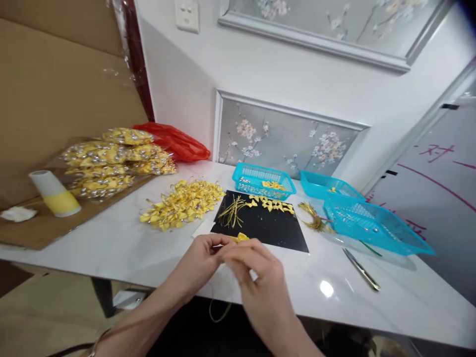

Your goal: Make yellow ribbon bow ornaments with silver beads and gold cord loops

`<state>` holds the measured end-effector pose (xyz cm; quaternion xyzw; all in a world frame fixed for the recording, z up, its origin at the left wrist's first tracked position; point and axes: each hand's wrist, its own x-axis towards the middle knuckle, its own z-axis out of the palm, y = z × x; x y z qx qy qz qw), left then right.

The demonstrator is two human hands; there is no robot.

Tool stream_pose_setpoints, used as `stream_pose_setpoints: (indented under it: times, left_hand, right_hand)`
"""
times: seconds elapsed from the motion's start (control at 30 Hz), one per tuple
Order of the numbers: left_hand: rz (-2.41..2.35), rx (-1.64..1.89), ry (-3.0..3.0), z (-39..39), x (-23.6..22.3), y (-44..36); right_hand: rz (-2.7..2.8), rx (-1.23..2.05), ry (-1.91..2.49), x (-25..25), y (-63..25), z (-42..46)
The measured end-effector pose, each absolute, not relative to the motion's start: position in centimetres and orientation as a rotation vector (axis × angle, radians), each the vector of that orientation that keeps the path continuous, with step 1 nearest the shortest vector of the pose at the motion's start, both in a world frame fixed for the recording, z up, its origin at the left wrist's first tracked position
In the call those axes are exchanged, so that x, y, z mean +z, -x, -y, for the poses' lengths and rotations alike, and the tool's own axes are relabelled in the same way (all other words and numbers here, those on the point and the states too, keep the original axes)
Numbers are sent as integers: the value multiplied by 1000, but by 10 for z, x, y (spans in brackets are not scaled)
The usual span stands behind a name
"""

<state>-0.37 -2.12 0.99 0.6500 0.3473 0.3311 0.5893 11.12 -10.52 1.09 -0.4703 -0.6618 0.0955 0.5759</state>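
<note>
My left hand and my right hand meet over the table's front edge, fingertips pinched together. A small yellow ribbon bow shows just past their fingertips, partly hidden behind them. Below the hands hangs a loop of thin gold cord; its upper end is out of sight among the fingers. Beyond them lies a black mat, bearing loose gold cords on its left and a group of yellow bows along its far side.
At left are a heap of finished-looking yellow bows, bagged bows, a red plastic bag and a yellow-white cone. Blue baskets stand at the back and right. A gold cord bundle and a craft knife lie at right.
</note>
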Motion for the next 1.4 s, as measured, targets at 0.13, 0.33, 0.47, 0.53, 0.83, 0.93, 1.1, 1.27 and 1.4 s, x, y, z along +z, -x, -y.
stream_pose_setpoints:
  times: [0.13, 0.33, 0.47, 0.53, 0.83, 0.93, 1.1, 1.27, 1.4]
  left_hand:
    - [-759, 813, -1541, 30, 9, 5]
    - [-709, 812, -1572, 32, 5, 8]
    - [-690, 817, -1526, 31, 9, 6]
    - [-686, 824, -1498, 30, 10, 4]
    - [-697, 809, -1545, 30, 2, 4]
    - [-695, 821, -1563, 31, 5, 4]
    - [-671, 824, -1488, 30, 7, 0]
    - [-682, 819, -1494, 27, 1, -2]
    - [-732, 848, -1581, 25, -4, -2]
  right_hand:
    - [1609, -149, 1326, -9, -137, 97]
    - [1747, -475, 1425, -17, -139, 96]
    - [1813, -548, 1425, -13, -141, 96]
    - [1834, -549, 1420, -12, -142, 96]
    - [1777, -508, 1484, -19, -138, 95]
    - [1797, -513, 1477, -18, -139, 96]
    - [1809, -464, 1439, -16, -143, 96]
    - [1759, -412, 1432, -20, -139, 95]
    - [1722, -351, 1439, -19, -130, 95]
